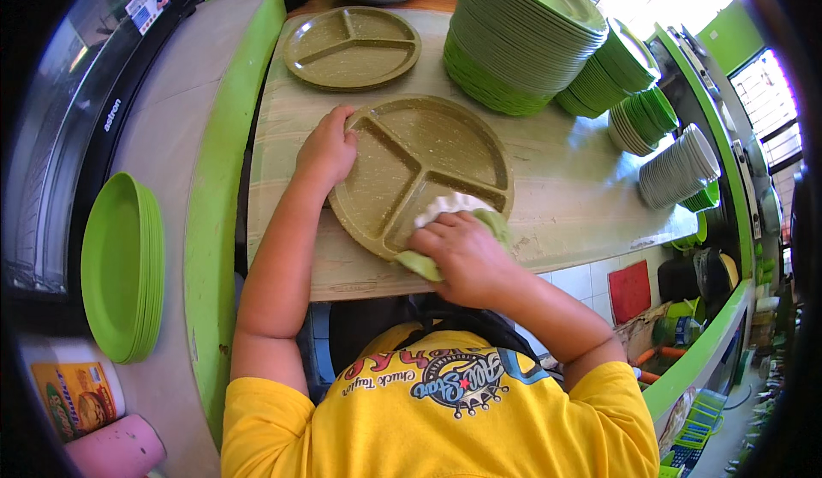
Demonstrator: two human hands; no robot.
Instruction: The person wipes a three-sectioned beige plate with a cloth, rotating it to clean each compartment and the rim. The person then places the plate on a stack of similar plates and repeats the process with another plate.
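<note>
A round tan divided plate (pixel 411 150) with three compartments and pale speckles lies before me near the table's front edge. My left hand (pixel 329 147) grips its left rim, thumb over the top and the other fingers hidden beneath the edge. In my right hand (pixel 465 256) is a green and white cloth (pixel 453 205), pressed onto the compartment nearest my body. Part of the cloth is covered by my fingers. Farther back on the table sit more tan divided plates (pixel 353 47), apparently a short stack.
Tall stacked plates in green woven holders (pixel 501 79) stand at the table's back right. Beyond them are stacked green bowls (pixel 648 118) and pale cups (pixel 677 169). Left, a green-edged counter (pixel 186 124) carries green oval plates (pixel 119 269), a pink cup (pixel 119 449) and a black oven (pixel 70 124).
</note>
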